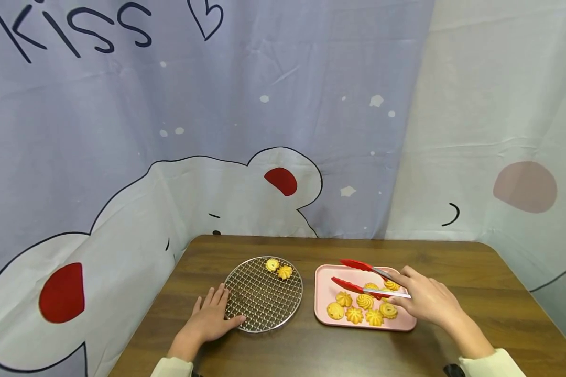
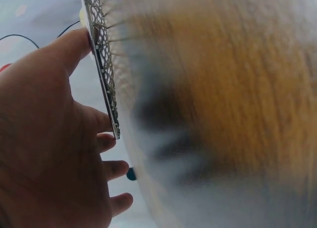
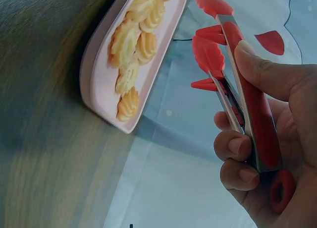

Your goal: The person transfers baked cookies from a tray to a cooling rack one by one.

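Observation:
A round wire rack [image 1: 261, 303] lies on the table at the left, two swirled butter cookies [image 1: 285, 272] near its far edge. My left hand [image 1: 209, 318] rests at the rack's left rim, fingers spread and thumb touching the near edge. Red-tipped metal tongs [image 3: 252, 94] are gripped in my right hand [image 1: 426, 296], thumb on one arm and fingers curled round the other. Their tips stand apart over the pink tray [image 1: 324, 280], with nothing pinched between them. Several golden cookies [image 1: 354, 314] of different piped shapes lie on that tray, some partly hidden by the tongs.
Rack and tray stand side by side on a brown wooden table [image 1: 264, 358], with a narrow strip of tabletop between them. A printed cloth curtain [image 1: 349, 131] hangs behind the table's far edge and along its sides.

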Available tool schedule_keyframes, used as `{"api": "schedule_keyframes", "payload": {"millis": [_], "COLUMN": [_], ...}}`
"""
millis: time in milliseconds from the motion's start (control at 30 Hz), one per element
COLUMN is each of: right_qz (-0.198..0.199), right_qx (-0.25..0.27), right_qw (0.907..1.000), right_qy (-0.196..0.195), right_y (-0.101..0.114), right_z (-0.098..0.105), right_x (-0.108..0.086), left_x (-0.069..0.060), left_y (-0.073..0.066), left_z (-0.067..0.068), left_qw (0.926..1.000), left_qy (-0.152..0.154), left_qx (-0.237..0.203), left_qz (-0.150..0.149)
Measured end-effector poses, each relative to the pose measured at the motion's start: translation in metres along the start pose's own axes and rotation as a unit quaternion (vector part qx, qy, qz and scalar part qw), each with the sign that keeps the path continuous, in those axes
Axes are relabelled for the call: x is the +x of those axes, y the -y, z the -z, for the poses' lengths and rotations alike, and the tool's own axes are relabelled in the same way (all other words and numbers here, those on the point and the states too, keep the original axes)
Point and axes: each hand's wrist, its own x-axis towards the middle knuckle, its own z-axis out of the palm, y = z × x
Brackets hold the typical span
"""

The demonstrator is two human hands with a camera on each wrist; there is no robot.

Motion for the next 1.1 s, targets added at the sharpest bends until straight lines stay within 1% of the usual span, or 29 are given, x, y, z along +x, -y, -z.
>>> {"api": "schedule_keyframes", "payload": {"millis": [267,433,600,733,1100], "right_qz": [-0.018,-0.02,-0.022,-0.035,-0.043], "right_qx": [0.005,-0.003,0.001,0.002,-0.008], "right_qw": [0.9998,0.9998,0.9997,0.9993,0.999], "right_qy": [-0.005,-0.004,-0.006,-0.008,-0.012], "right_y": [-0.006,-0.012,-0.019,-0.023,-0.043], "right_z": [0.004,0.006,0.008,0.011,0.014], "right_x": [-0.014,-0.021,-0.03,-0.038,-0.053], "left_x": [-0.003,-0.002,0.0,-0.001,-0.002], "left_y": [-0.002,0.0,0.001,0.0,-0.001], "left_z": [0.002,0.0,0.0,0.0,0.002], "left_qw": [1.0,1.0,0.9999,1.0,1.0], "left_qy": [-0.004,-0.006,-0.005,-0.003,-0.005], "left_qx": [0.001,0.006,0.01,0.006,0.002], "left_qz": [-0.002,-0.001,0.0,-0.001,-0.003]}}
